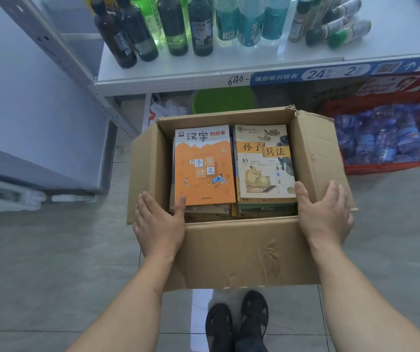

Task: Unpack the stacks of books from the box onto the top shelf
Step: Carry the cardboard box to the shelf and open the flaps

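An open cardboard box [244,250] stands on the floor in front of me, flaps spread. Inside lie two stacks of books side by side: the left stack is topped by an orange book [203,168], the right stack by a cream and yellow book [264,163]. My left hand [160,224] hovers open at the box's near left corner, its thumb touching the orange book's lower edge. My right hand [323,212] is open at the near right corner, thumb beside the cream book. Neither hand holds anything.
A white shelf [203,69] runs across the top, carrying several dark and green bottles [178,26]. Beneath it sit a green lid [224,100] and a red crate [386,168] of wrapped blue bottles. A grey shelf upright [76,72] slants at left. My feet [236,323] stand below the box.
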